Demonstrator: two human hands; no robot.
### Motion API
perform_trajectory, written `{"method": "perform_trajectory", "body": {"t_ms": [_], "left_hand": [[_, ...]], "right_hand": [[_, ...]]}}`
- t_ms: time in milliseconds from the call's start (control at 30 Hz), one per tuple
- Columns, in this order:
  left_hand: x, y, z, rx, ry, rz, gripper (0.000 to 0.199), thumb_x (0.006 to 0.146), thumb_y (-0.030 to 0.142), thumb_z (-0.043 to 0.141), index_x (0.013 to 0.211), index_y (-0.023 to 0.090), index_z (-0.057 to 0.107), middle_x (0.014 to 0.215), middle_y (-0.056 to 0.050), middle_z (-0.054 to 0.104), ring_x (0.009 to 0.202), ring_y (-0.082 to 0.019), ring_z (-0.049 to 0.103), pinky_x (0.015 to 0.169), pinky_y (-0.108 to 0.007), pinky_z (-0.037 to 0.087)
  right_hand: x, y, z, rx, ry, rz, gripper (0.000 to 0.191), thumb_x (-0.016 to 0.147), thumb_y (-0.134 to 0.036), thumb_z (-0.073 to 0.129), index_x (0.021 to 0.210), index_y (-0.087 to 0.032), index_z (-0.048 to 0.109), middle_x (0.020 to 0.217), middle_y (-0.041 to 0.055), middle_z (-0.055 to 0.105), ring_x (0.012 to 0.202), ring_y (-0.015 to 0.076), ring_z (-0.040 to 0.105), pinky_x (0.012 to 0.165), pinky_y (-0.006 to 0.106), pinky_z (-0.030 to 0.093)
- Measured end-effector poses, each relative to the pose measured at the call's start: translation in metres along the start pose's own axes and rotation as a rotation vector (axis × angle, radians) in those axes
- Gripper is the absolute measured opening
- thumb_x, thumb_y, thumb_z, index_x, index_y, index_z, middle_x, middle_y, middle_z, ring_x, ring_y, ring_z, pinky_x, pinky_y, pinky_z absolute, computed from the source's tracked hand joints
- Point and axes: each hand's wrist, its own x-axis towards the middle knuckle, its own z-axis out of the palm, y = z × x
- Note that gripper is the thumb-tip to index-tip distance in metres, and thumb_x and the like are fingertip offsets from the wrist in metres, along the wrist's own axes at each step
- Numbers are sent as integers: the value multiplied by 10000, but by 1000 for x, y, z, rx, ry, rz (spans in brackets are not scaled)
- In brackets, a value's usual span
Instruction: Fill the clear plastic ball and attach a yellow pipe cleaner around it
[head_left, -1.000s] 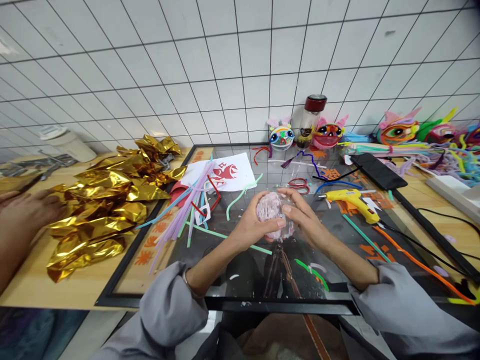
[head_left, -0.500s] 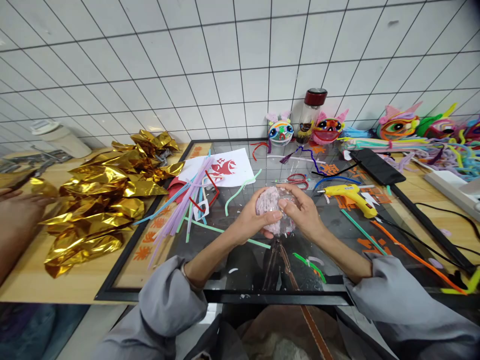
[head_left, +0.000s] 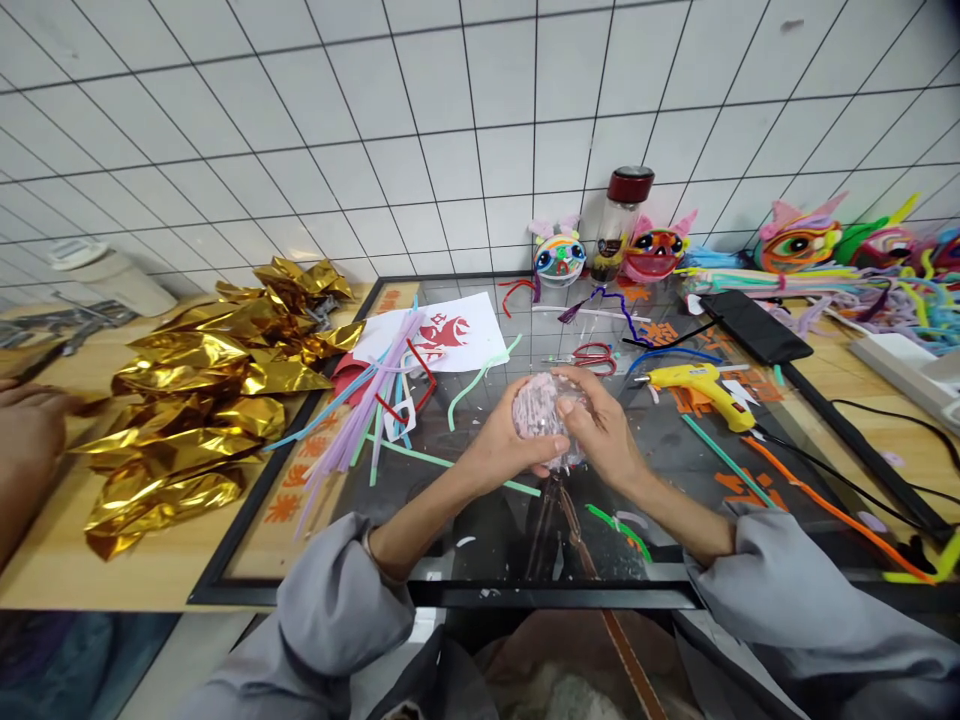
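Note:
A round, pale pink ball with a ribbed, shiny surface (head_left: pixel 538 408) is held between my two hands above the dark glass panel. My left hand (head_left: pixel 506 440) wraps round its left and lower side, thumb across the front. On the right side, my right hand (head_left: pixel 600 425) grips it with the thumb on its front face. The ball's underside and back are hidden by my fingers. Red-handled scissors (head_left: pixel 594 358) lie just beyond the hands. To the right rests a yellow glue gun (head_left: pixel 703 392).
Gold foil (head_left: pixel 217 370) and purple pipe cleaners (head_left: pixel 367 405) lie left, beside white paper with a red print (head_left: pixel 480 335). Along the wall stand a bottle (head_left: pixel 619 225) and decorated heads (head_left: pixel 559 262). A black phone-like object (head_left: pixel 757 328) lies right. Another person's hand (head_left: pixel 30 430) is far left.
The thumb of my left hand has shifted slightly right and down on the ball. At the far left, the other person's hand has moved left, away from the foil.

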Motion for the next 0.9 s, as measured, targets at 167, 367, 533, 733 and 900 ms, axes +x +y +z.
{"method": "perform_trajectory", "body": {"t_ms": [167,367,533,733,900], "left_hand": [[4,-5,-2,8,33,50,994,563,390,896,1385,181,377,1243,-133,559,762,-152,625,476,-236,577],[2,1,-5,-34,-19,49,984,590,439,893,1406,191,402,1199,-116,597,699,-113,611,486,-219,568],[0,7,-7,-85,-59,-12,1025,583,494,892,1427,208,385,1198,-115,597,726,-130,643,499,-219,572],[0,6,-5,-97,-58,-28,1042,582,501,898,1427,210,361,1168,-101,586,736,-130,642,500,-213,575],[1,1,-4,-81,-57,-16,1049,599,487,896,1446,216,341,1210,-112,579,736,-126,640,510,-224,586]], "right_hand": [[0,1,0,40,-79,-15,482,835,-437,598,1252,-207,525,1207,94,648,1123,268,610,987,424,486],[3,4,-2,20,5,0,435,836,-463,588,1195,-217,586,1141,82,688,1059,274,636,959,432,492],[6,5,-5,67,7,43,418,847,-507,574,1149,-223,628,1099,66,718,997,267,667,904,420,519],[4,0,-5,-2,35,18,435,837,-498,588,1157,-205,622,1114,81,711,1027,272,650,930,423,503],[4,1,-2,-26,54,10,416,835,-494,590,1142,-215,625,1105,69,710,1009,264,648,920,419,505]]}}
